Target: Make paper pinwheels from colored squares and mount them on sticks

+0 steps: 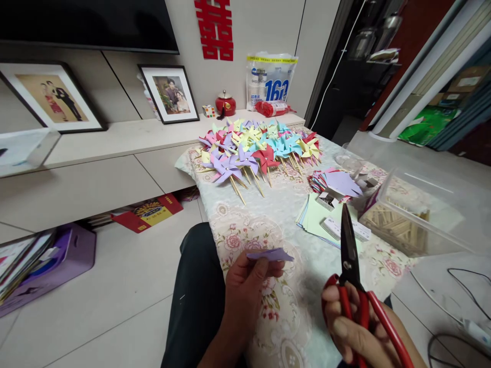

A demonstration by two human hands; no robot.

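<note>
Flowery cloth [276, 214] covers the low table where the work goes on, and the floor beside it is pale tile. Just above the cloth, the left hand [245, 286] pinches a small purple paper [270, 254] between thumb and fingers, holding it flat. The right hand [356, 327] is closed around the red handles of the scissors [351, 255], and the dark blades point up and look shut. The two hands are apart, with a gap between the paper and the blades. The paper is thin and floppy, so it could bend or slip when the blades bite, and then the cut might go crooked. The left fingers sit close to the paper's edge, so a cut that runs too far could nip them. A stack of colored paper [318, 217] lies near the scissors tip, so a careless swing could poke or scatter it. Next to that stands a clear box of sticks [399, 225], and an elbow could bump it. Farther back, many pinwheels [257, 148] lie in a pile, well away from the hands, so they look safe.
</note>
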